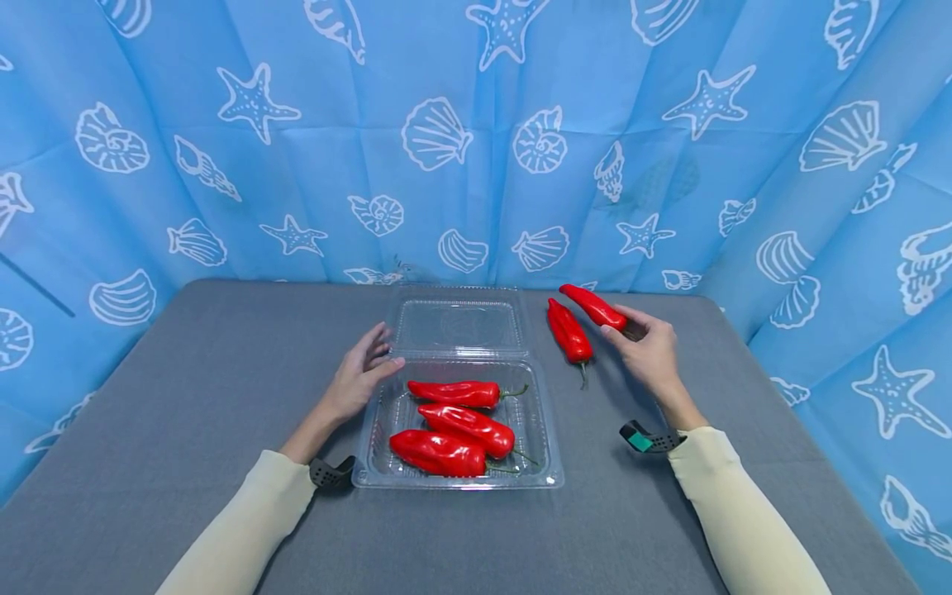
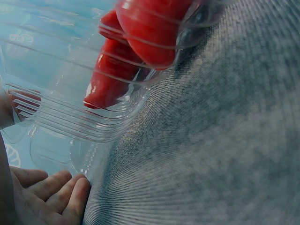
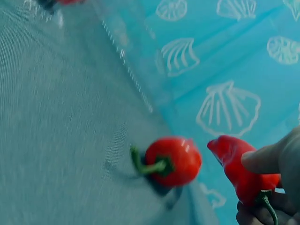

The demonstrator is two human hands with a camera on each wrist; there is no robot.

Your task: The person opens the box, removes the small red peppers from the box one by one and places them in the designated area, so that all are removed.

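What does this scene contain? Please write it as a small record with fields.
container: clear plastic clamshell box, lid open
contents: three long red peppers
table: grey; one loose red pepper right of the box
right hand: holds another red pepper near its stem end
left hand: at the box's left side; contact unclear
backdrop: blue curtain, white seashell and starfish pattern

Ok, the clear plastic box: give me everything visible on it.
The clear plastic box is a see-through, glossy, roughly rectangular clamshell, thin-looking, with ribbed walls and a rim. Its lid is open, folded back toward the curtain and joined along the base's far edge. The base sits upright on the grey table, holding three red peppers lying roughly crosswise. The left hand is at its left side near the hinge; whether it touches is unclear.
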